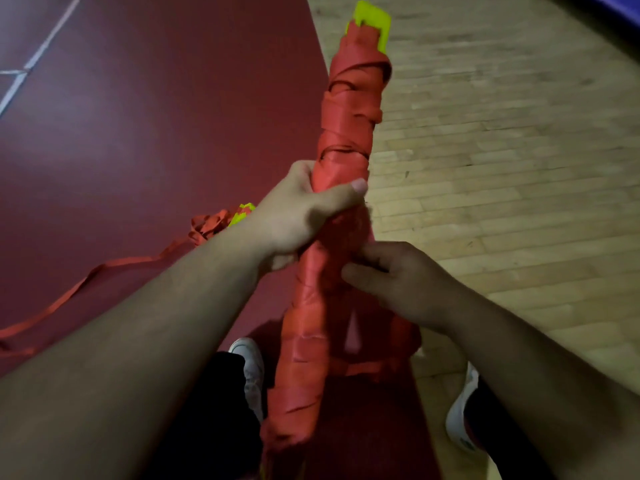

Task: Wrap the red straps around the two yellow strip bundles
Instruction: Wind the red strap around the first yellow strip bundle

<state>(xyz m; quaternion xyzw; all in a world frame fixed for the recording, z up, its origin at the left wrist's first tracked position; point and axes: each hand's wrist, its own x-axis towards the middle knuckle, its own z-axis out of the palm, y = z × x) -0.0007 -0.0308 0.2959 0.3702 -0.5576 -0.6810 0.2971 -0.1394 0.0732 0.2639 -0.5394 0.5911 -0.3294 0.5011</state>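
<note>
wrapped bundle runs lower centre to top centre | left hand clamped round its middle | right hand just below, pinching strap

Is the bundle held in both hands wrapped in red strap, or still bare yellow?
Wrapped nearly end to end. Red strap coils cover the held bundle; only its yellow tip shows bare at the far end.
</note>
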